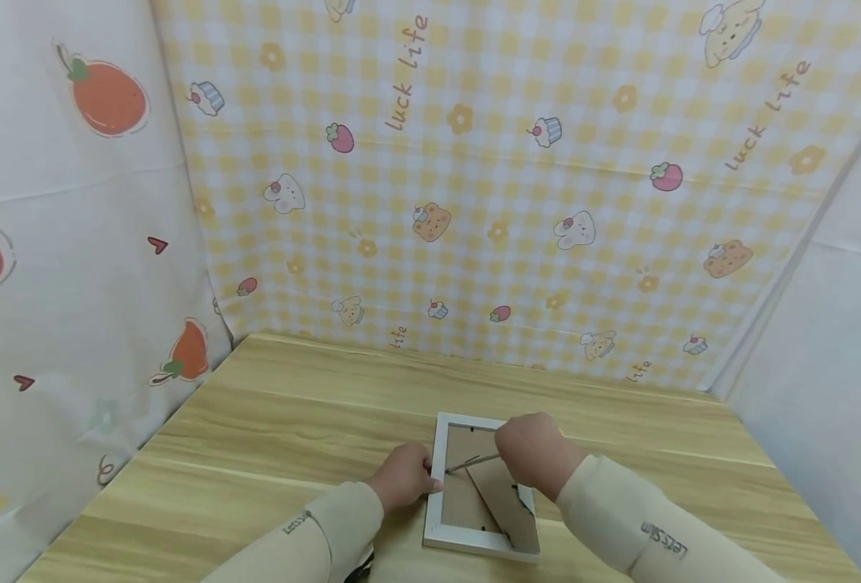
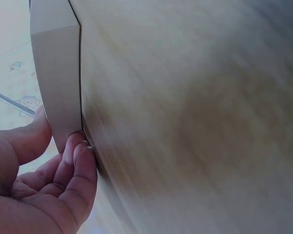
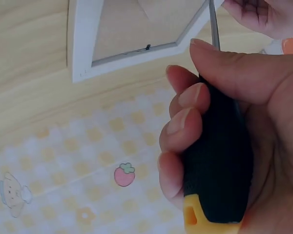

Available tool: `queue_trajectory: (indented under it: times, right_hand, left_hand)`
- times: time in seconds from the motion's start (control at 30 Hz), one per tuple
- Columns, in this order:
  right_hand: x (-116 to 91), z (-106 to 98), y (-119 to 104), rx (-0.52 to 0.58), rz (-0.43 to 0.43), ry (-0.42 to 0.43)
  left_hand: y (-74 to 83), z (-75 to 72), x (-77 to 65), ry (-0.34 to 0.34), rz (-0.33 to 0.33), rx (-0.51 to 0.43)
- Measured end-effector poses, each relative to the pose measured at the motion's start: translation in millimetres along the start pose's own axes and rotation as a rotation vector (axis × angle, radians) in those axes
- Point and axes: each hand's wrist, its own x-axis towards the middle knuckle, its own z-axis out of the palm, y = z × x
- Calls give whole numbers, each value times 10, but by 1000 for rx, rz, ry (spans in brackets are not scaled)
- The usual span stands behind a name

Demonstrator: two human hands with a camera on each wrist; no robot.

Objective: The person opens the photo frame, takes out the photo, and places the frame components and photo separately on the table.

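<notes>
A white picture frame [image 1: 436, 512] lies face down, its brown backing board [image 1: 462, 504] and slanted stand flap [image 1: 505, 504] showing. Small dark tabs sit along the inner rim. My left hand [image 1: 403, 476] pinches the frame's left side, thumb above and fingers under, as the left wrist view shows. My right hand [image 1: 535, 452] grips a screwdriver [image 3: 217, 156] with a black and yellow handle. Its metal shaft [image 1: 479, 461] slants across the backing, with the tip at the inner left rim near my left thumb. Part of the frame's right side is hidden behind my right hand.
The frame lies on a wood-grain table [image 1: 313, 405]. A yellow checked cloth [image 1: 503, 267] hangs behind the table, and a white fruit-print cloth [image 1: 95, 243] on the left. Another pale cloth [image 1: 831, 340] hangs at right.
</notes>
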Motion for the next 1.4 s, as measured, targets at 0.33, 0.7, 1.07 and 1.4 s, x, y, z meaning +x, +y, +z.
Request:
queue_trajectory:
  times: [0.33, 0.7, 1.07, 1.4]
  right_hand:
    - [-78, 364, 121, 344, 101, 109]
    - [-188, 824, 133, 719, 280, 195]
    - [-227, 1073, 106, 793, 327, 198]
    - [-214, 1085, 63, 789, 305, 242]
  left_hand:
    - [0, -2, -16, 3, 13, -12]
    - [-6, 20, -5, -1, 23, -3]
    - [24, 17, -34, 22, 27, -14]
    - [17, 23, -19, 5, 5, -28]
